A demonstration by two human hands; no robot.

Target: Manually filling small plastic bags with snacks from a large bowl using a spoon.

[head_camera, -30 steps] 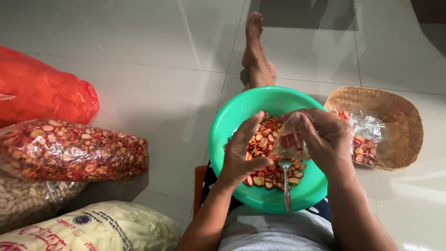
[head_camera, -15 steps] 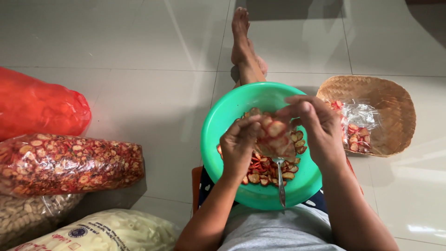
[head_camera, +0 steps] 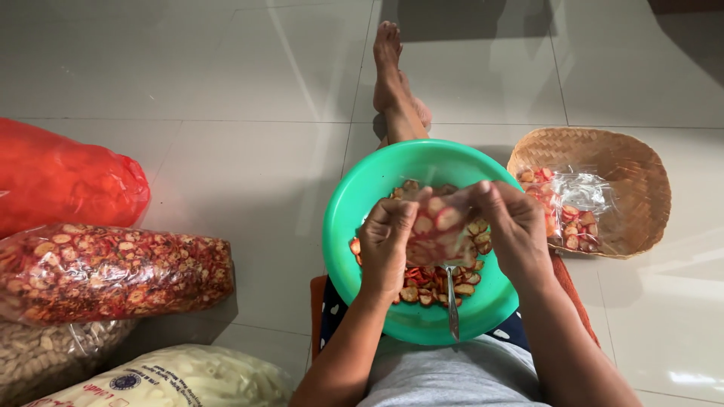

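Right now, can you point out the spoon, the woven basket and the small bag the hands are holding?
spoon (head_camera: 452,305), head view, on its metal handle in the green bowl.
woven basket (head_camera: 633,162), head view, on its bare inner wall.
small clear bag of chips (head_camera: 436,226), head view, on its filled middle between both hands.

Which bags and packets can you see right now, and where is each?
Small clear packet of red chips: held by left hand and right hand over green bowl.
Filled clear packets: in woven basket, right.
Red bag, chip bag, pale bags: floor, left.
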